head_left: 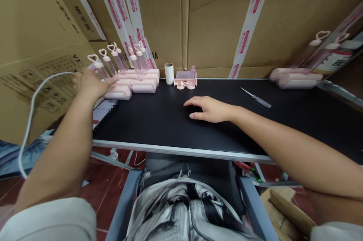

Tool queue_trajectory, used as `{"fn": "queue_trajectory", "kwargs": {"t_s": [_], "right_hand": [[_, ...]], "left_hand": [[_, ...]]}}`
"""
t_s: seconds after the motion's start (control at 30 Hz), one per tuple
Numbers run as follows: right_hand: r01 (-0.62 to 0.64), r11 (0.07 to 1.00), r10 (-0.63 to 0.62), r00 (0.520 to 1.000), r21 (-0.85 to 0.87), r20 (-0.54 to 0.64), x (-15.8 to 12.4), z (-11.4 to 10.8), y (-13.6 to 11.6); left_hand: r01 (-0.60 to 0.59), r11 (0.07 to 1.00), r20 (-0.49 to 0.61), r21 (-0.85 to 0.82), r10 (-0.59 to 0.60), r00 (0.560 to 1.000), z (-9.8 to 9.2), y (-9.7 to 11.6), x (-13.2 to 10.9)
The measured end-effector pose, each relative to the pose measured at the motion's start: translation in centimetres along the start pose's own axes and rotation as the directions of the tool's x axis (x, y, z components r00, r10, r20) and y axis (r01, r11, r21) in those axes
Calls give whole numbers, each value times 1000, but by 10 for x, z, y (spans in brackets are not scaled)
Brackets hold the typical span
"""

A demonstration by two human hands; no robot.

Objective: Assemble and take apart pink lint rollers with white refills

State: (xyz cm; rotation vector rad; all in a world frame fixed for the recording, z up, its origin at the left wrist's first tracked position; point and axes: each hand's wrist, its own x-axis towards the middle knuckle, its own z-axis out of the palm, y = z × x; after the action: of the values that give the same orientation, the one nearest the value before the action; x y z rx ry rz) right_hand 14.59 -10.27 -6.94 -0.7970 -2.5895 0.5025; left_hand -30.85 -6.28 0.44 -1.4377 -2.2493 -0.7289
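My left hand (pixel 92 86) reaches over the left end of the black table, its thumb stretched apart from the fingers. It is beside a cluster of pale pink rounded pieces (pixel 144 86), with clear tubes topped by heart-shaped loops (pixel 98 63) rising among them. Its fingertips are blurred and partly hidden; I see nothing held there. My right hand (pixel 204 108) is over the middle of the table, thumb and fingers apart, holding nothing. Behind it lies a small pink open part (pixel 185 82) with round discs and a translucent piece, next to a white cylinder (pixel 169 73).
A screwdriver (pixel 256 98) with a clear handle lies to the right on the black tabletop (pixel 159 120). More pink pieces (pixel 297 78) with tubes stand at the far right. A phone-like slab (pixel 102 113) is near the left edge. Taped cardboard (pixel 215 17) walls the back; a white cable (pixel 30 120) loops at left.
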Motion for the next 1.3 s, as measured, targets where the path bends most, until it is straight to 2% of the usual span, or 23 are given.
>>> {"fn": "queue_trajectory", "kwargs": {"t_s": [0.03,0.07,0.13,0.17,0.2,0.23,0.3,0.33,0.37,0.43,0.5,0.6,0.7,0.9,1.1,1.2,1.3], "right_hand": [[-3,1000,3,1000,-7,5,0,-1,0],[-5,1000,6,1000,-11,8,0,-1,-1],[-6,1000,6,1000,-13,5,1,-1,-1],[-4,1000,4,1000,-8,0,1,0,-1],[-1,1000,1,1000,-2,-9,1,0,0],[2,1000,-2,1000,5,-25,1,1,1],[4,1000,-2,995,11,-104,1,1,5],[0,1000,2,985,8,-170,2,1,9],[-12,1000,12,968,0,-249,3,-1,13],[-74,996,50,917,-46,-396,8,-5,23],[-193,973,117,882,-124,-456,15,-13,33],[-356,905,247,886,-234,-392,32,-25,40],[-415,868,326,891,-274,-317,52,-32,40],[-533,813,435,824,-236,-364,84,-22,52],[-472,864,364,825,-173,-432,89,-19,72],[-408,899,282,820,-161,-499,80,-28,74],[-336,929,184,785,-157,-591,64,-39,70]], "left_hand": [[112,993,-60,-34,-114,992,-9,11,-10],[73,992,-142,-101,-87,986,-17,24,-21],[-110,970,-233,-219,57,971,-29,56,-41],[-234,939,-197,-253,187,962,-32,75,-50],[-359,884,-126,-298,337,933,-31,93,-58],[-448,826,-63,-342,455,888,-27,111,-64],[-608,705,86,-365,675,732,-12,145,-72],[-664,663,136,-346,735,664,-3,160,-75],[-705,634,175,-316,770,614,7,174,-76],[-767,599,222,-232,800,558,25,197,-78],[-801,569,256,-188,815,519,41,213,-78],[-795,587,296,-156,795,529,55,228,-75],[-766,624,352,-155,759,547,61,234,-72],[-749,637,370,-185,751,547,64,235,-72],[-766,611,307,-200,782,543,72,235,-72],[-772,602,297,-204,790,537,77,234,-68],[-773,600,303,-206,790,533,80,233,-65]]}}
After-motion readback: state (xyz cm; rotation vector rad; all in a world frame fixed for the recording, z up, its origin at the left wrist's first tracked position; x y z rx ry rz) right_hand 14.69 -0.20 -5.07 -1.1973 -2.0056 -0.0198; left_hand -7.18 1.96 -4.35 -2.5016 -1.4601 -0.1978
